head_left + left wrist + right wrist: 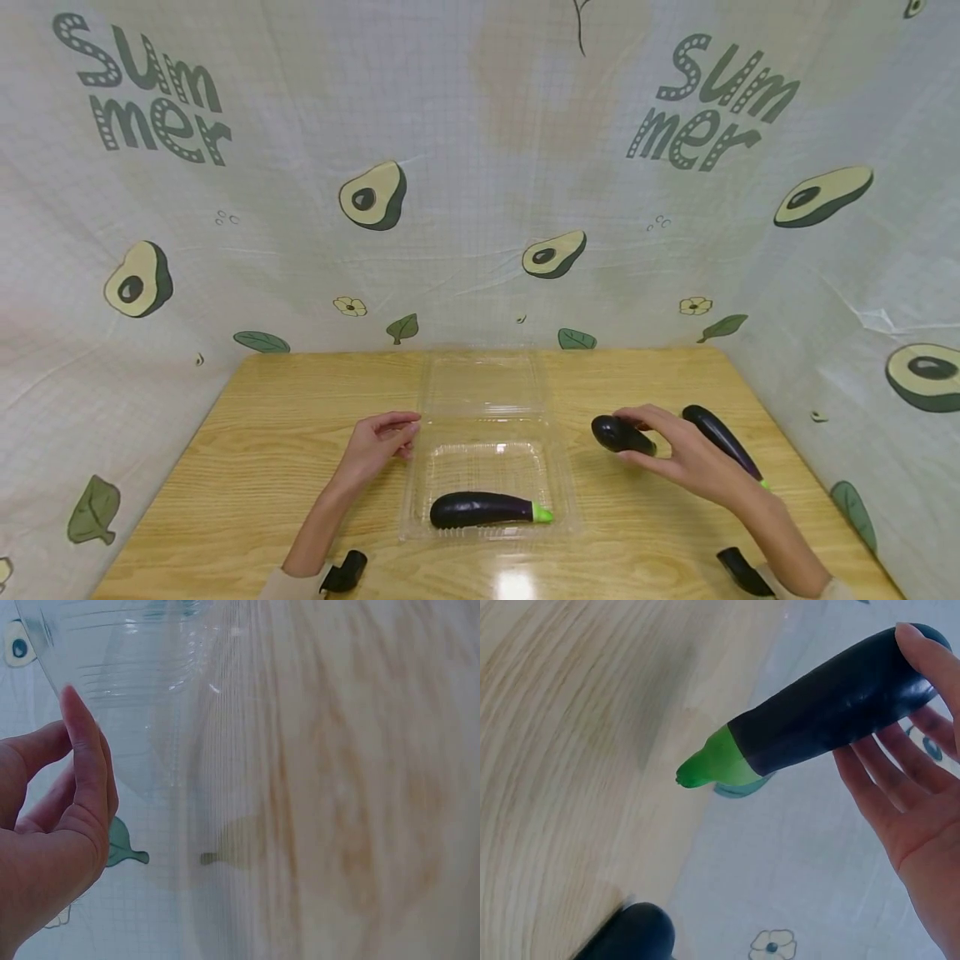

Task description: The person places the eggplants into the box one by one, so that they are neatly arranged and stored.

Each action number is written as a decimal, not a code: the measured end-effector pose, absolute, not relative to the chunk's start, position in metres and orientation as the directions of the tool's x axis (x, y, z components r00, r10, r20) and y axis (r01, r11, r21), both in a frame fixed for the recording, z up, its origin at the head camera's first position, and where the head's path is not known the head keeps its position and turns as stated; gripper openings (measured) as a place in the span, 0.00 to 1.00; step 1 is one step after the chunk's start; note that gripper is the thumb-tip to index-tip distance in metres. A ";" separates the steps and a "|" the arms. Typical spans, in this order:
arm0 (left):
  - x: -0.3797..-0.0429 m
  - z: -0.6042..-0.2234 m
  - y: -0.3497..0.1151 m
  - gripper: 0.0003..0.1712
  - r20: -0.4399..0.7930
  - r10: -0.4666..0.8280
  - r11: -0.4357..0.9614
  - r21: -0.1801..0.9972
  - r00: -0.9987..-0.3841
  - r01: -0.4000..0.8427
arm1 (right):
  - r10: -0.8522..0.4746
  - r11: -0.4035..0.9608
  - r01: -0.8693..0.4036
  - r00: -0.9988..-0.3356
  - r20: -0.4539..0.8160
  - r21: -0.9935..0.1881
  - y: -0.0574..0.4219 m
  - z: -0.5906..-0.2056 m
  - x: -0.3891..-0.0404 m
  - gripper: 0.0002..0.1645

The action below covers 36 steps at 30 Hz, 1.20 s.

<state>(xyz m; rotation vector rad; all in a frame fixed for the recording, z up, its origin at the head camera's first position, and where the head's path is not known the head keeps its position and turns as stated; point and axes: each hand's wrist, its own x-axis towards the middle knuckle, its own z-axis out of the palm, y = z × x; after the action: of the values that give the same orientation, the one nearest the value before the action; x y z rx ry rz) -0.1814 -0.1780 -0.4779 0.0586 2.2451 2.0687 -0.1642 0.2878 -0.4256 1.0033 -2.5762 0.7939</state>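
My right hand [678, 450] grips a dark purple eggplant [621, 434] between thumb and fingers, to the right of a clear plastic clamshell container [487, 467]. In the right wrist view, the held eggplant [832, 705] points its green stem end away from the hand. My left hand [375, 450] is at the container's left rim, its fingers loosely bent and its fingertips right at the edge. Inside the container's base, along the near side, lies another eggplant [487, 509] with its green end to the right. The container's lid [483, 379] lies folded back, away from me.
A third eggplant [723, 442] lies on the wooden table [247, 467] at the right, beyond my right hand and partly behind it. A printed cloth [465, 125] hangs along the table's back and sides.
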 end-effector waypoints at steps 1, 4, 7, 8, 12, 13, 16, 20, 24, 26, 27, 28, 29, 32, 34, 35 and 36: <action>-0.181 -0.478 -0.178 0.19 -0.041 0.085 0.082 0.996 -0.996 -0.034 | -0.541 0.605 -0.688 -0.724 0.427 -0.400 0.286 -0.425 -0.164 0.33; -0.181 -0.478 -0.178 0.19 -0.043 0.080 0.082 0.996 -0.996 -0.037 | -0.540 0.587 -0.689 -0.725 0.428 -0.425 0.282 -0.421 -0.165 0.32; -0.181 -0.478 -0.178 0.19 -0.042 0.080 0.080 0.996 -0.996 -0.036 | -0.546 0.565 -0.696 -0.718 0.433 -0.443 0.277 -0.418 -0.167 0.31; -0.181 -0.478 -0.178 0.19 -0.045 0.082 0.077 0.996 -0.996 -0.038 | -0.548 0.559 -0.699 -0.715 0.434 -0.445 0.275 -0.417 -0.167 0.31; -0.181 -0.479 -0.178 0.19 -0.054 0.090 0.066 0.997 -0.994 -0.048 | -0.554 0.543 -0.708 -0.706 0.441 -0.451 0.268 -0.412 -0.169 0.30; -0.181 -0.479 -0.178 0.19 -0.056 0.093 0.062 0.997 -0.994 -0.050 | -0.554 0.542 -0.708 -0.706 0.441 -0.453 0.266 -0.411 -0.170 0.30; -0.181 -0.479 -0.178 0.19 -0.055 0.096 0.058 0.997 -0.994 -0.049 | -0.553 0.536 -0.711 -0.703 0.448 -0.455 0.261 -0.408 -0.171 0.30; -0.181 -0.479 -0.178 0.19 -0.054 0.093 0.053 0.997 -0.994 -0.049 | -0.554 0.525 -0.721 -0.693 0.461 -0.452 0.254 -0.405 -0.173 0.31; -0.181 -0.479 -0.178 0.18 -0.055 0.087 0.057 0.997 -0.995 -0.051 | -0.557 0.533 -0.722 -0.692 0.460 -0.441 0.247 -0.401 -0.175 0.31; -0.181 -0.479 -0.178 0.18 -0.055 0.088 0.059 0.997 -0.995 -0.050 | -0.560 0.537 -0.720 -0.694 0.452 -0.440 0.243 -0.399 -0.176 0.31; -0.181 -0.479 -0.179 0.18 -0.053 0.089 0.059 0.997 -0.995 -0.048 | -0.561 0.537 -0.718 -0.696 0.447 -0.442 0.241 -0.397 -0.176 0.31; -0.181 -0.479 -0.179 0.18 -0.051 0.089 0.059 0.997 -0.995 -0.045 | -0.563 0.538 -0.716 -0.698 0.442 -0.445 0.239 -0.396 -0.176 0.31; -0.181 -0.479 -0.179 0.19 -0.049 0.092 0.061 0.997 -0.995 -0.043 | -0.565 0.537 -0.715 -0.698 0.439 -0.447 0.237 -0.394 -0.177 0.31; -0.182 -0.479 -0.179 0.19 -0.045 0.096 0.056 0.998 -0.994 -0.040 | -0.571 0.539 -0.713 -0.701 0.428 -0.448 0.231 -0.389 -0.178 0.31; -0.182 -0.479 -0.179 0.20 -0.044 0.104 0.052 0.998 -0.994 -0.039 | -0.579 0.541 -0.718 -0.696 0.425 -0.439 0.226 -0.386 -0.179 0.31; -0.182 -0.479 -0.179 0.20 -0.044 0.107 0.050 0.998 -0.993 -0.039 | -0.584 0.540 -0.721 -0.693 0.424 -0.434 0.224 -0.384 -0.179 0.31; -0.182 -0.479 -0.179 0.20 -0.045 0.108 0.046 0.998 -0.993 -0.040 | -0.591 0.536 -0.725 -0.688 0.421 -0.433 0.222 -0.382 -0.180 0.31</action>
<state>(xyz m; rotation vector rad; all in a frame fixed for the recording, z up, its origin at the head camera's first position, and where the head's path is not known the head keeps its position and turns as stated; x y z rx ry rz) -0.1821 -0.1789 -0.4787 0.0709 2.1920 2.0972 -0.1797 0.2218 -0.3822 1.1104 -2.5507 0.8742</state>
